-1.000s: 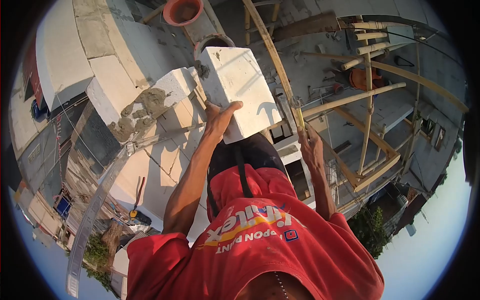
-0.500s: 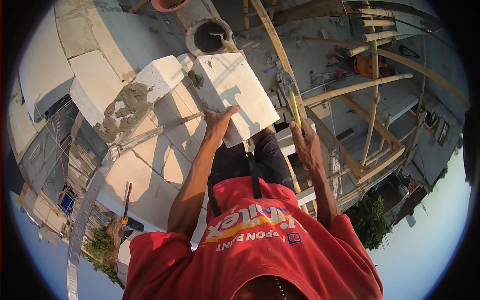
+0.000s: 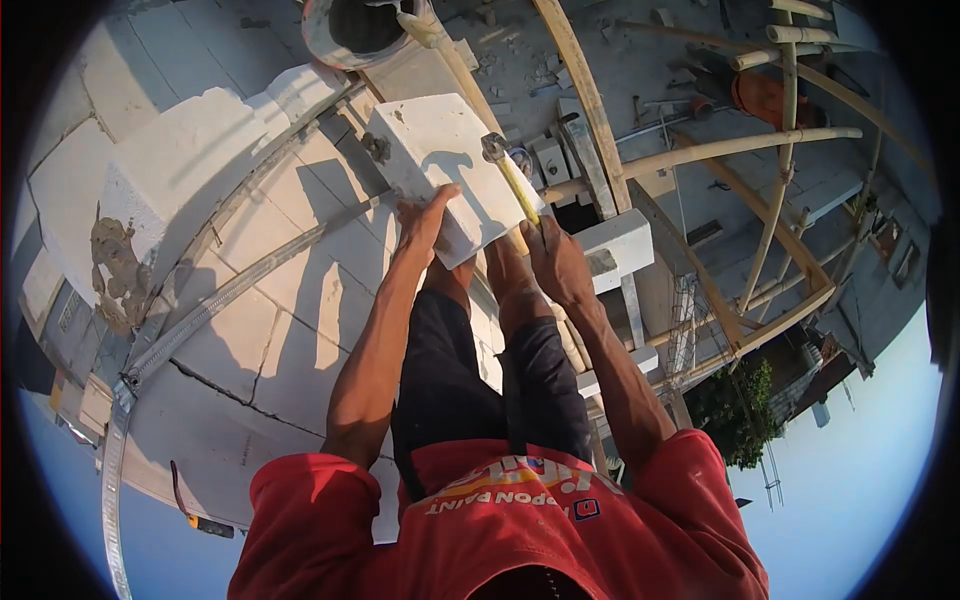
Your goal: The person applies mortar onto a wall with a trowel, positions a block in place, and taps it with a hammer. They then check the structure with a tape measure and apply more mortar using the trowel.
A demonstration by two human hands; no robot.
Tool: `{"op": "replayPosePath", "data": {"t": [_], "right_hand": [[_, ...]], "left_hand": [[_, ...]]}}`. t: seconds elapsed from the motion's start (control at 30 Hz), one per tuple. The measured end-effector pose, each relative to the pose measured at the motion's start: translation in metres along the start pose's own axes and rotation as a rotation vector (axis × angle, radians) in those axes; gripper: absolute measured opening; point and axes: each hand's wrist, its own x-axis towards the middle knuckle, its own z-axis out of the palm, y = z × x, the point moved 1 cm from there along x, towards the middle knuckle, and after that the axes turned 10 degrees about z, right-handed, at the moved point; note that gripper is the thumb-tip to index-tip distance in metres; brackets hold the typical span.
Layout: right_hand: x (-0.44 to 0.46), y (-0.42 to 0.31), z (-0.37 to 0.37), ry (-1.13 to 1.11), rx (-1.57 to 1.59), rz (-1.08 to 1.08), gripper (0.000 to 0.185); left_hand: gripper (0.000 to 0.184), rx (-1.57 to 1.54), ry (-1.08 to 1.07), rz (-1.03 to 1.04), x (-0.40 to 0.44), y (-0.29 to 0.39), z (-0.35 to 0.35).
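Observation:
My left hand [image 3: 428, 222] grips the side of a white block [image 3: 440, 165], with the thumb over its upper face. Grey mortar [image 3: 375, 148] clings to the block's far left end. My right hand [image 3: 558, 262] is closed round the yellow handle of a hammer [image 3: 517, 182]. The hammer's head is raised beside the block's right edge, and its shadow falls on the block. Whether head and block touch, I cannot tell.
A bucket [image 3: 357, 35] with a tool across it stands beyond the block. Mortar lies on a pale block [image 3: 130, 215] at left, near a long metal strip [image 3: 190, 318]. Bamboo poles [image 3: 740, 148] cross the right side above a lower floor with an orange shape [image 3: 762, 100].
The hammer has swung up and left towards the block in my right hand. My left hand still grips the block. The view has shifted, showing more of my legs.

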Motion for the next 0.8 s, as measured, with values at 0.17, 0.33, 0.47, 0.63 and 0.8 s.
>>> {"op": "replayPosePath", "data": {"t": [0.17,0.33,0.47,0.63,0.8], "right_hand": [[0.05,0.034,0.026,-0.016,-0.093,-0.017,0.039],[0.088,0.042,0.025,-0.007,-0.238,-0.062,0.039],[0.104,0.042,0.037,-0.068,-0.292,-0.125,0.038],[0.13,0.03,0.029,-0.099,-0.453,-0.222,0.035],[0.117,-0.026,-0.005,0.159,-0.326,-0.467,0.029]], "left_hand": [[0.09,0.0,0.049,-0.148,0.073,-0.034,0.017],[0.079,-0.088,-0.093,-0.109,0.076,-0.022,0.031],[0.084,-0.004,-0.065,-0.093,0.068,-0.016,0.024],[0.086,0.03,-0.158,-0.117,0.076,-0.002,0.007],[0.08,0.052,-0.141,-0.125,0.062,0.043,0.003]]}}
